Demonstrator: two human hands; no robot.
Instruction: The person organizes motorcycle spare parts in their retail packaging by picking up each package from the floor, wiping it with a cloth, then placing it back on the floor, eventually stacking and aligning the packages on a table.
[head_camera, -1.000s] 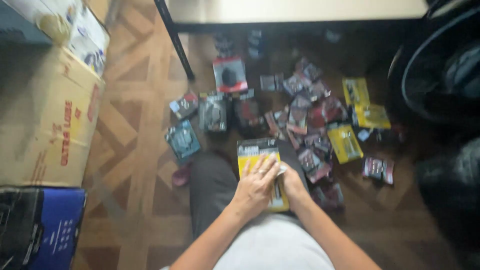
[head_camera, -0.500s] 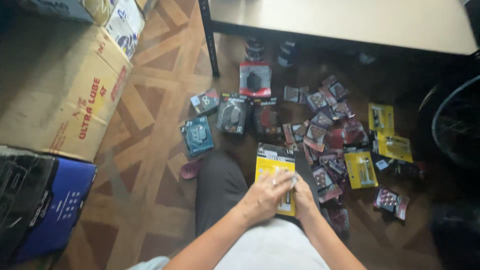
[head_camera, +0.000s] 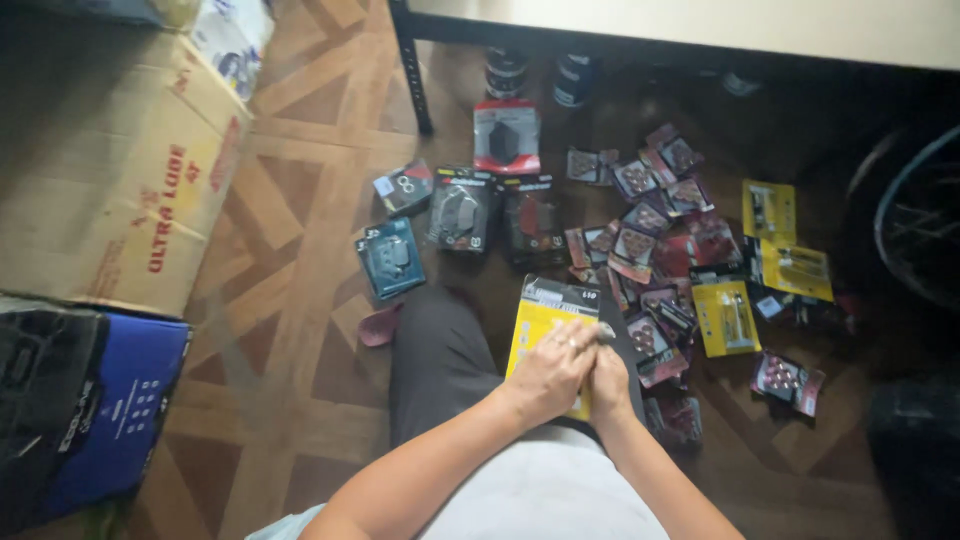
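One head cam, looking steeply down from above at hands (head_camera: 570, 375), lap and wood floor (head_camera: 290, 300); fairly near.

**Colours and patterns on the floor**

Yellow card pack (head_camera: 541, 325) with a black top band, under the left hand (head_camera: 548, 374) and right hand (head_camera: 608, 381). More yellow packs (head_camera: 727, 318) to the right. Small red and dark packets (head_camera: 650, 215) scattered between. Teal-blue pack (head_camera: 391, 257) by the knee. Brown cardboard box (head_camera: 120, 190) with red lettering. Blue and black case (head_camera: 90, 410). Brown wooden parquet floor (head_camera: 300, 200) in a diamond pattern. Dark grey trouser leg (head_camera: 440, 360).
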